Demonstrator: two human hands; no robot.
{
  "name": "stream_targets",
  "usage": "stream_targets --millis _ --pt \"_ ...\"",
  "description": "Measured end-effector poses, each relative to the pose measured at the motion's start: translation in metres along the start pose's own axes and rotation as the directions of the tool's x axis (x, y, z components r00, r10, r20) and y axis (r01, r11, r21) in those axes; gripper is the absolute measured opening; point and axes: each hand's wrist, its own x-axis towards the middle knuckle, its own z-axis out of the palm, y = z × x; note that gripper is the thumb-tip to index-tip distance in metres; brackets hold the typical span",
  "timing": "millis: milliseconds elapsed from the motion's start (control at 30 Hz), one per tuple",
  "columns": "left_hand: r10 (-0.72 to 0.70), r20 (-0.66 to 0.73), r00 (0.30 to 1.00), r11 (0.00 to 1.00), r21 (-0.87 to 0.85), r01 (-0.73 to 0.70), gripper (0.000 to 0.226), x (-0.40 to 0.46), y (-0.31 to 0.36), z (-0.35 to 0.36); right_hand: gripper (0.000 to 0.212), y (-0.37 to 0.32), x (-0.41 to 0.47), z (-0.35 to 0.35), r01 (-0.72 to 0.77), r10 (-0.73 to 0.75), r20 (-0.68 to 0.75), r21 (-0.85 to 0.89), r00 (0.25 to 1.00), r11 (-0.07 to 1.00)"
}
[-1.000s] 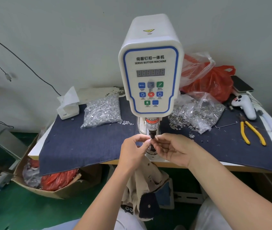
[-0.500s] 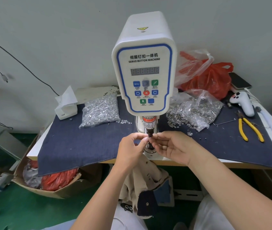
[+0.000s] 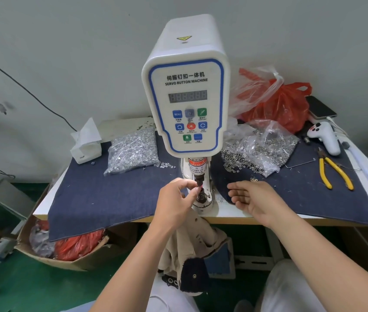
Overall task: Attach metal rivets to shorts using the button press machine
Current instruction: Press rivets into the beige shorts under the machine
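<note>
Shorts (image 3: 192,242) are hanging below the press machine (image 3: 186,104) at six o'clock; left hand (image 3: 175,204) is pinching something tiny at the die, right hand (image 3: 254,199) is hovering relaxed, empty, at three o'clock.

White button press machine (image 3: 186,104) at a table's (image 3: 230,216) front edge; left hand (image 3: 175,204) pinches at its punch, right hand (image 3: 256,202) relaxed beside.

White surface (image 3: 230,216) draped with dark denim cloth (image 3: 102,194), bearing button press machine (image 3: 186,86), rivet bags (image 3: 133,152), tissue box (image 3: 86,149), yellow pliers (image 3: 333,172).
</note>
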Motion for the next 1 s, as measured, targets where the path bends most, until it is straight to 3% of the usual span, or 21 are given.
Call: stream_targets --millis 167,500,600,667,733,800,867,933,1000 --pt "-0.02 0.026 0.999 0.999 -0.049 0.021 0.009 -0.001 0.003 -0.002 0.022 0.001 0.003 -0.001 -0.002 0.003 0.017 -0.006 1.0 1.0" --pt "-0.012 0.021 1.0 0.999 0.047 0.011 0.009 0.004 0.0 -0.004 0.023 0.002 0.002 -0.004 0.012 -0.012 0.025 -0.013 1.0 1.0" --pt "-0.084 0.002 0.996 0.991 -0.106 0.084 0.024 0.002 -0.002 -0.008 0.021 0.002 -0.003 -0.002 0.041 -0.04 0.013 -0.051 0.999 0.998" --pt "-0.194 0.022 0.981 0.931 -0.312 0.191 0.037 -0.002 -0.003 -0.014 0.018 0.005 -0.008 0.002 0.09 -0.087 0.025 -0.125 0.996 0.988" --pt "-0.274 0.081 0.958 0.8 -0.534 0.274 0.033 -0.007 -0.004 -0.018 0.015 0.009 -0.018 0.007 0.201 -0.183 0.087 -0.292 0.979 0.935" --pt "-0.281 0.168 0.945 0.602 -0.736 0.31 0.023 -0.012 -0.003 -0.021 0.012 0.016 -0.031 0.014 0.391 -0.307 0.245 -0.492 0.919 0.778" --pt "-0.227 0.262 0.938 0.439 -0.832 0.339 0.015 -0.017 -0.002 -0.021 0.013 0.025 -0.042 0.022 0.555 -0.344 0.438 -0.605 0.831 0.571" --pt "-0.151 0.303 0.941 0.391 -0.856 0.339 0.011 -0.022 -0.001 -0.02 0.015 0.031 -0.05 0.031 0.624 -0.328 0.534 -0.614 0.78 0.484" --pt "-0.116 0.299 0.947 0.399 -0.859 0.321 0.019 -0.024 0.002 -0.02 0.009 0.033 -0.053 0.036 0.633 -0.331 0.543 -0.604 0.772 0.485"
